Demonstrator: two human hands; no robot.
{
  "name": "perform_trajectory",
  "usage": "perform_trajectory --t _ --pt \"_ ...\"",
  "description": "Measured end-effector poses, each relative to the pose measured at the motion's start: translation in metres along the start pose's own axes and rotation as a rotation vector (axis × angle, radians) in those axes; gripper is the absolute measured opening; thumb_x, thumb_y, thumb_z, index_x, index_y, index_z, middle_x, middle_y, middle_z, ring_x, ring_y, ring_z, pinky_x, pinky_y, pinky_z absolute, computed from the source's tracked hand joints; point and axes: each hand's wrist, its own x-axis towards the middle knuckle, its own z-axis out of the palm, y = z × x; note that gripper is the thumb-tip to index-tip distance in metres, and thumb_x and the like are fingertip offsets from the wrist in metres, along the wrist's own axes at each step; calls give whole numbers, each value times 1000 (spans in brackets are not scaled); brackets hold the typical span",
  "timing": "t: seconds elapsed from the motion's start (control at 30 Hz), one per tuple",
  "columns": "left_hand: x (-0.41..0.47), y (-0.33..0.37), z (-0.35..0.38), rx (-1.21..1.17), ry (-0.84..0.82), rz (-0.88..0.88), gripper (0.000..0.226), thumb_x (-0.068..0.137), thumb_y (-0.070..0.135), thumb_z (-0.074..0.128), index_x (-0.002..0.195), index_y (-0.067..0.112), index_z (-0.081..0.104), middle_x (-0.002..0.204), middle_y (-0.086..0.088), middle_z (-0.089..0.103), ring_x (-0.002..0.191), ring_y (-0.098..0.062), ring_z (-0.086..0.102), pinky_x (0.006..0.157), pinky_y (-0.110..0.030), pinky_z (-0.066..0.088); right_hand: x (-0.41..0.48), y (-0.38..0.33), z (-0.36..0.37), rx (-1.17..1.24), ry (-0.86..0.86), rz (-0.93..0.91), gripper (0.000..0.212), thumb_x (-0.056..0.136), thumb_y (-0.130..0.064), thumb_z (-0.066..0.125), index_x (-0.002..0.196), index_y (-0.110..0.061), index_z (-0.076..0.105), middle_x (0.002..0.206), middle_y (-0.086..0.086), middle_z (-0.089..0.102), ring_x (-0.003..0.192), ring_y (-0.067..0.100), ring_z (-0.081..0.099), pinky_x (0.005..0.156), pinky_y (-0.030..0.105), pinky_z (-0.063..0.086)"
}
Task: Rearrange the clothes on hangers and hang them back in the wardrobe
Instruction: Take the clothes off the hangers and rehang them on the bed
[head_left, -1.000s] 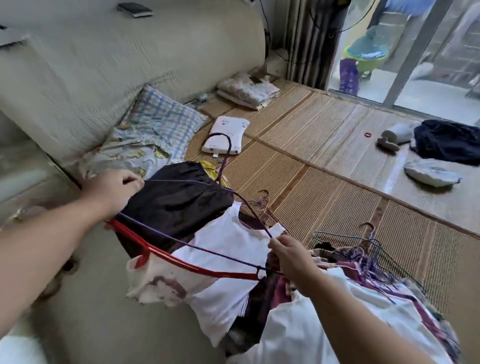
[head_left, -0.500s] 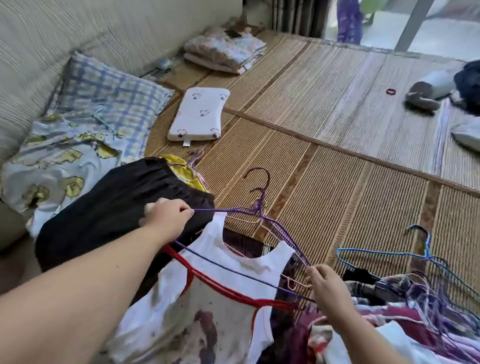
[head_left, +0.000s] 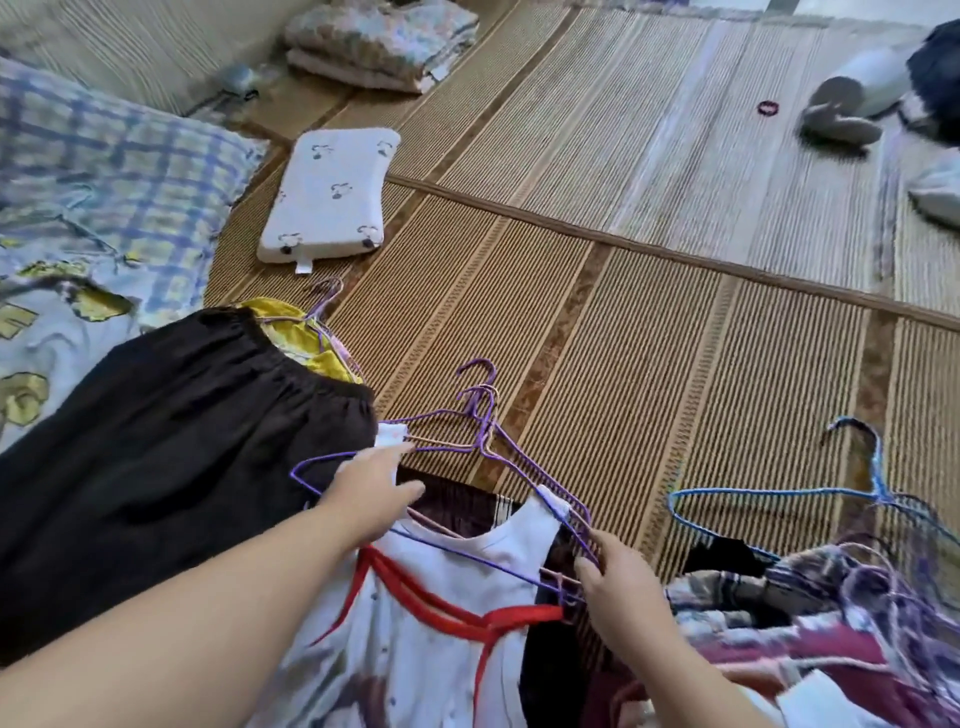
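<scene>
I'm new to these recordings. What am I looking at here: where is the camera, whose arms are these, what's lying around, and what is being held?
There is no machine here: a person works with bare hands. The single picture comes from a wide-angle camera worn on the head, looking forward and down, so the two arms entering from the bottom are the wearer's own. Clothes lie on a woven mat: a black garment on the left, a white top with red trim in the middle, and a mixed pile with a blue hanger on the right. A small pillow lies farther back. The right hand pinches the right end of a bunch of purple hangers at the white top's shoulders. The left hand rests, fingers stretched, on their left end.
</scene>
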Motion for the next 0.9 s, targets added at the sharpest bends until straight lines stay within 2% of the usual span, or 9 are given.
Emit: perform_trajectory --t 0.17,0.3,0.37,0.43,0.6,0.67,0.77,0.83,0.9 --pt "-65 68 41 28 -184 227 63 78 43 49 139 26 44 139 1 49 128 -16 43 106 -23 28 -40 17 -43 -38 88 -122 37 91 -19 54 129 -18 53 123 -3 56 121 13 47 98 21 32" --pt "-125 125 73 18 -275 463 55 84 30 58 138 28 45 139 4 48 130 -10 40 108 -20 27 -89 76 -94 -169 352 -216 37 78 -12 64 115 -13 64 112 3 64 109 21 57 95 19 32" --pt "-152 147 89 26 -317 518 56 84 29 58 138 29 45 139 5 47 129 -10 41 105 -19 28 -119 120 -116 -233 451 -159 43 67 -10 71 110 -11 67 107 9 66 104 26 59 95 25 35" --pt "-173 162 106 64 -350 542 60 84 31 59 141 31 40 139 4 46 129 -12 41 105 -21 29 -147 157 -133 -267 456 -33 54 64 -11 76 117 -13 65 117 10 63 112 30 57 99 35 41" --pt "-192 182 145 190 -352 635 70 83 35 60 145 26 30 150 4 35 138 -12 30 111 -21 23 -192 223 -152 -342 331 311 79 81 -50 62 147 -29 24 155 -3 24 140 21 24 112 43 29" --pt "-189 190 159 220 -337 618 74 80 39 60 146 25 29 149 3 35 138 -15 31 112 -26 25 -191 238 -161 -318 307 382 95 75 -63 61 149 -32 11 158 -6 10 144 22 12 112 50 24" --pt "-177 198 178 272 -317 543 78 74 44 53 145 26 27 145 2 40 133 -21 38 109 -34 33 -174 245 -176 -384 222 406 118 64 -68 68 149 -32 -6 158 0 -10 145 28 -9 112 61 12" --pt "-172 204 186 286 -280 483 70 72 43 52 139 30 32 136 2 50 125 -28 45 102 -41 40 -163 244 -186 -410 162 417 130 56 -70 72 147 -35 -13 157 7 -2 145 31 -1 110 63 4" --pt "-172 206 188 346 -246 445 52 78 41 52 128 34 40 125 2 56 115 -32 49 94 -43 44 -158 244 -193 -432 143 425 132 52 -72 73 147 -37 -13 148 12 19 139 32 18 111 62 5"
